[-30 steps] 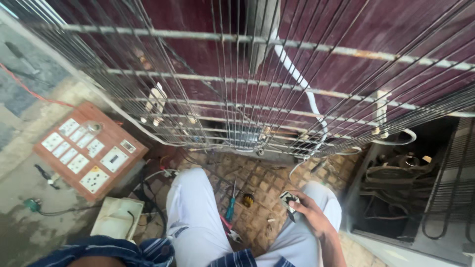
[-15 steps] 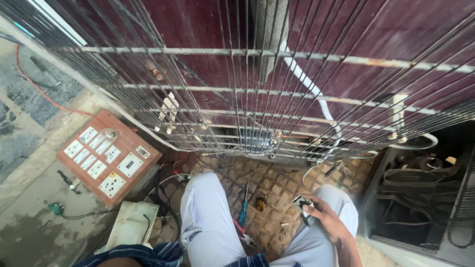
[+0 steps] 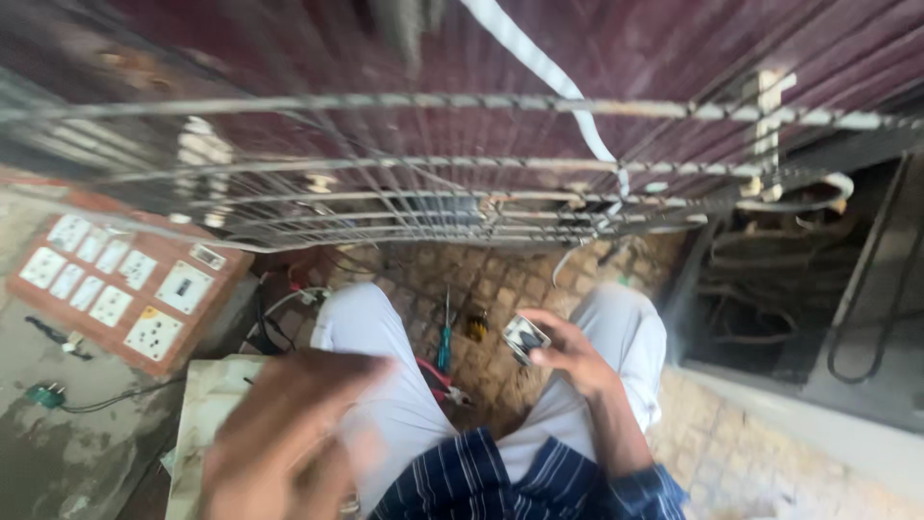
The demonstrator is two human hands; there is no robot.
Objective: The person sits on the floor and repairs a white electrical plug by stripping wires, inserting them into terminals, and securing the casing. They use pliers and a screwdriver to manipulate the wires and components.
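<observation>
Closest to you, your left hand (image 3: pixel 289 438) is raised in front of the camera, blurred, fingers spread and its grip released, holding nothing. It hangs over your left thigh and over the edge of a pale marble slab (image 3: pixel 197 414) that lies on the floor beside that leg.

A little further out, your right hand (image 3: pixel 573 356) rests above your right knee. Its grip is clenched around a small rectangular part (image 3: pixel 525 337), light-faced with a dark mark, pinched between thumb and fingertips and tilted toward you. Your striped blue shirt (image 3: pixel 510 481) shows at the bottom edge, with pale trousers covering both legs.

Between your knees, on the patterned tile floor (image 3: pixel 500 279), lies a screwdriver with a teal handle (image 3: pixel 445 337), its tip pointing away from you. Just beside it to the right sits a small yellow-and-black object (image 3: pixel 476 325), too small to identify. Red-handled pliers (image 3: pixel 441 380) lie nearer you, below the screwdriver.

To your left, a reddish wooden switchboard (image 3: pixel 125 294) with white switches and sockets lies flat on the grey concrete. Near its lower corner a green plug (image 3: pixel 43 395) trails a thin cable.

Beyond your knees stands the back of a dark maroon appliance (image 3: pixel 674 58) faced with a wire condenser grid (image 3: pixel 433 183). A white tube (image 3: pixel 549 72) runs diagonally down across it. To the right, an open dark compartment (image 3: pixel 780 279) holds tangled tubing.
</observation>
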